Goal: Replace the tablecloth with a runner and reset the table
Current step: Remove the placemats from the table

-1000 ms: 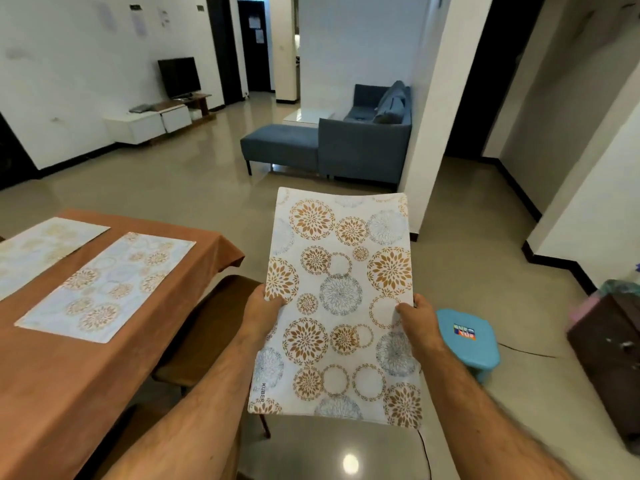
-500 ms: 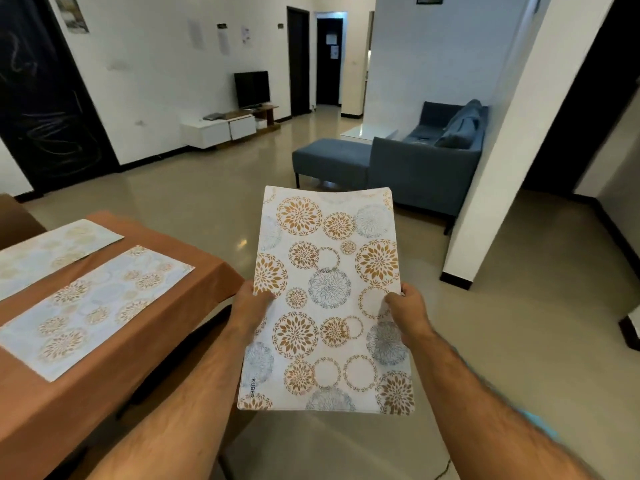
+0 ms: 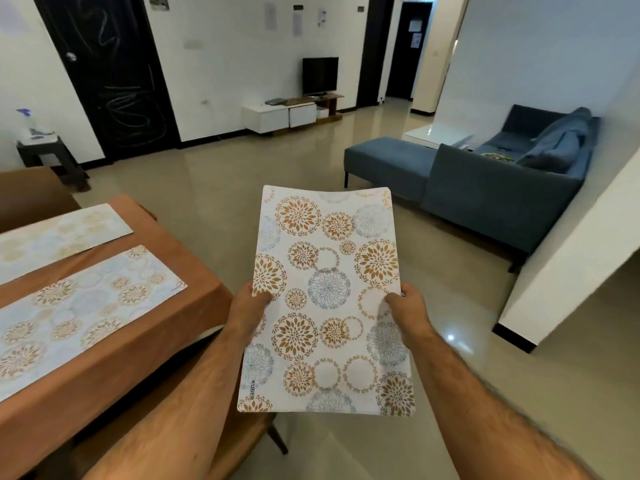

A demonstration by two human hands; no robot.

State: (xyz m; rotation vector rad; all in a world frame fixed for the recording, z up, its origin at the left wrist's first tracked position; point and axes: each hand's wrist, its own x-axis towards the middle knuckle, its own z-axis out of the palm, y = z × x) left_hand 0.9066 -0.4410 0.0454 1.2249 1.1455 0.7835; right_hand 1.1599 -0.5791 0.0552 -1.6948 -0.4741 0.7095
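Both hands grasp one placemat in the air beside the counter: the left hand pinches its left edge, the right hand its right edge. Two more placemats lie flat on the brown tablecloth.

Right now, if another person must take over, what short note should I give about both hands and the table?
Left hand grips the left edge of the held placemat; right hand grips its right edge, off the table.
Two matching placemats lie flat on the brown tablecloth.
Done: two mats are down.
Left: the tablecloth is still on the table, no runner is in view, and the held mat is not placed.
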